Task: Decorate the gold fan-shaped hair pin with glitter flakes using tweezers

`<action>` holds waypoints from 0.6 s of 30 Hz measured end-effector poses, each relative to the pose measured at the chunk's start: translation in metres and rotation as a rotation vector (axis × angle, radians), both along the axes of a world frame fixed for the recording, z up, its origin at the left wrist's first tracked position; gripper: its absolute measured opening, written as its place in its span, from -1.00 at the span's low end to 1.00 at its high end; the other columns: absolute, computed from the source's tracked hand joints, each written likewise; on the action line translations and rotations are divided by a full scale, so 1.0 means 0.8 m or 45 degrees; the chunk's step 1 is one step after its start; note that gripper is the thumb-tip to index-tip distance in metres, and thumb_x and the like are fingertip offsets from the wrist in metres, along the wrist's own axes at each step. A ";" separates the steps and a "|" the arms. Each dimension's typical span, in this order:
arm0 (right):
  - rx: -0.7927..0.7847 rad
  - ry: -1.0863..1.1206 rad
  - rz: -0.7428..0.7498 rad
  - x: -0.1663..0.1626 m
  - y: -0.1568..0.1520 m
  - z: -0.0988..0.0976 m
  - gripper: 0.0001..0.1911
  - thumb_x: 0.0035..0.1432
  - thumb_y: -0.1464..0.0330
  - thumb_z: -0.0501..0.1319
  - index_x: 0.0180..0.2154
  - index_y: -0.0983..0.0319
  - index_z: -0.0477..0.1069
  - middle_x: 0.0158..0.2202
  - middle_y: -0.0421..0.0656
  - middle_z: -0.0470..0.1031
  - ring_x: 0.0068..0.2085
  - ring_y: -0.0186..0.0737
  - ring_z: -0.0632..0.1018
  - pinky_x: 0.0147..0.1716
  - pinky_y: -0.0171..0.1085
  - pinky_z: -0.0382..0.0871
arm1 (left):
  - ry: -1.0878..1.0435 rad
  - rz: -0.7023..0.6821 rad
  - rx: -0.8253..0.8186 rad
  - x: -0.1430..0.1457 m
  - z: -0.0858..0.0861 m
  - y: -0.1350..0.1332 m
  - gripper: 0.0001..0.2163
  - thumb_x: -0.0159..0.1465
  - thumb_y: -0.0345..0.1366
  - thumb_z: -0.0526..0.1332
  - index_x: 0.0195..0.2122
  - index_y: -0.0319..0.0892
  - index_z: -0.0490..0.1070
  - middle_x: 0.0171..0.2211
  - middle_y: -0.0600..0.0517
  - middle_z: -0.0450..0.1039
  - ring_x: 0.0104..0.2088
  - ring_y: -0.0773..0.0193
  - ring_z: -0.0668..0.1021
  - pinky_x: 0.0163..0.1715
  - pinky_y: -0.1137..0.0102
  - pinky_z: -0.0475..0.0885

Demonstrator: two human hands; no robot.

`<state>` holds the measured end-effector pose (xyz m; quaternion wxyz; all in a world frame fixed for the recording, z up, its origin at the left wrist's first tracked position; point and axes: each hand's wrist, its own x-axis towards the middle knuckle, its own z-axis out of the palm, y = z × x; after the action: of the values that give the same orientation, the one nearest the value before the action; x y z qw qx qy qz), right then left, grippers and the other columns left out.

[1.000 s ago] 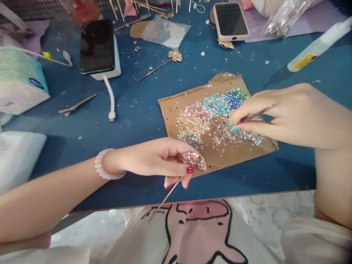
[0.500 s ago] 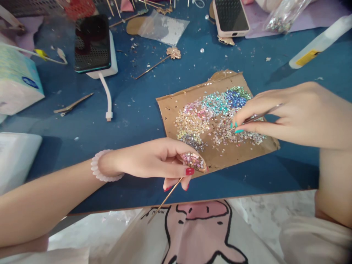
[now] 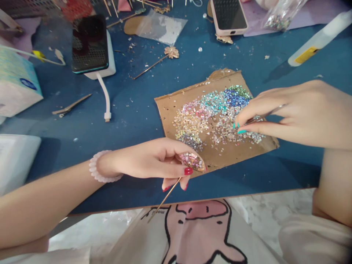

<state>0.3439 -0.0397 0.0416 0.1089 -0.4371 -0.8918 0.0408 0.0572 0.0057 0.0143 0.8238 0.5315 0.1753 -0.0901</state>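
Gleaming between the thumb and fingers of the left hand (image 3: 156, 161), a petal-shaped ornament (image 3: 191, 161) set with pink and pale chips sits over the near left edge of a cardboard sheet (image 3: 220, 156). From my remote seat I see that hand pinching it firmly, red thumbnail against its lower rim, while a thin gold stem (image 3: 165, 200) slants down past the table's front edge. Scattered over the cardboard I count off the colours of the small chips (image 3: 191, 123): yellowish, pink, turquoise, blue, green, grey and silvery. Above the silvery ones, the right hand (image 3: 299, 113) grips a slim metal tool (image 3: 271, 111) between thumb and fingers; its tip is hidden from me, so I cannot tell whether it touches a chip.

Farther out on the blue table (image 3: 132, 121), a flower-headed pin (image 3: 172, 52) lies behind the cardboard, with a clear plastic bag (image 3: 167, 31) beyond it. To my left I have a dark phone (image 3: 90, 46) on a white block (image 3: 110, 55), a short white cable (image 3: 103, 91) running from the block, and a tissue pack (image 3: 19, 80). To my right, a white bottle (image 3: 310, 47) with a yellow label leans into view.
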 end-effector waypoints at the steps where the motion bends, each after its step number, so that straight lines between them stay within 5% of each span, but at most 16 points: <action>1: 0.000 -0.003 0.000 0.000 0.000 0.000 -0.69 0.32 0.16 -0.04 -0.28 0.08 0.42 -0.28 -0.36 0.56 -0.35 -0.34 0.57 -0.46 -0.28 0.39 | 0.000 0.002 0.001 0.000 0.000 0.000 -0.88 0.32 -0.47 0.12 -0.16 -0.27 0.41 -0.44 0.02 0.44 -0.61 0.51 0.35 -0.61 0.64 0.32; 18: -0.017 -0.078 -0.020 0.017 -0.002 -0.001 -0.65 0.31 0.09 -0.06 -0.25 0.07 0.42 -0.22 -0.34 0.56 -0.32 -0.30 0.58 -0.51 -0.28 0.38 | 0.013 -0.047 0.077 0.002 0.002 0.002 -0.89 0.33 -0.46 0.10 -0.18 -0.29 0.40 -0.45 0.00 0.46 -0.63 0.51 0.35 -0.65 0.65 0.31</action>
<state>0.3577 -0.0417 0.0411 0.0788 -0.4458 -0.8910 0.0326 0.0586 0.0073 0.0160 0.8047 0.5588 0.1723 -0.1027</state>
